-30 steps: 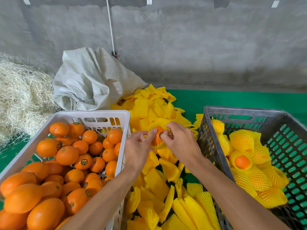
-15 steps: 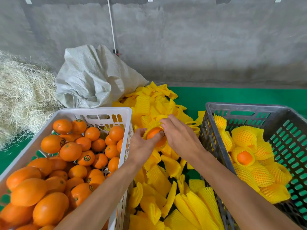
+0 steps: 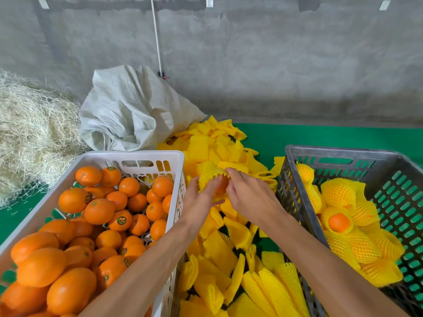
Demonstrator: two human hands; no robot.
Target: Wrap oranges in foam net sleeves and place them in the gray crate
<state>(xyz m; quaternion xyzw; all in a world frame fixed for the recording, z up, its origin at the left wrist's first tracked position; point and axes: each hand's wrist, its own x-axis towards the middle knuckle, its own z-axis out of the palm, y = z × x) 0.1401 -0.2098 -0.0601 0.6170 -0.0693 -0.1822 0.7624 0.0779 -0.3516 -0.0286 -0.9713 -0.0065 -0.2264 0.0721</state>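
- Loose foam net sleeves [image 3: 231, 266]: heaped below and behind both hands, between the two crates.
- Left hand [image 3: 201, 199]: fingers curled round the orange [image 3: 220, 188], gripping it from the left.
- Right hand [image 3: 248, 194]: fingertips pinching the yellow sleeve [image 3: 209, 173] partly covering that orange.
- White crate [image 3: 137, 156]: left of the left hand, holding bare oranges [image 3: 98, 211].
- Gray crate [image 3: 343, 154]: right of the right hand, holding wrapped oranges [image 3: 338, 223].
- Woven sack [image 3: 132, 110]: beyond the hands.
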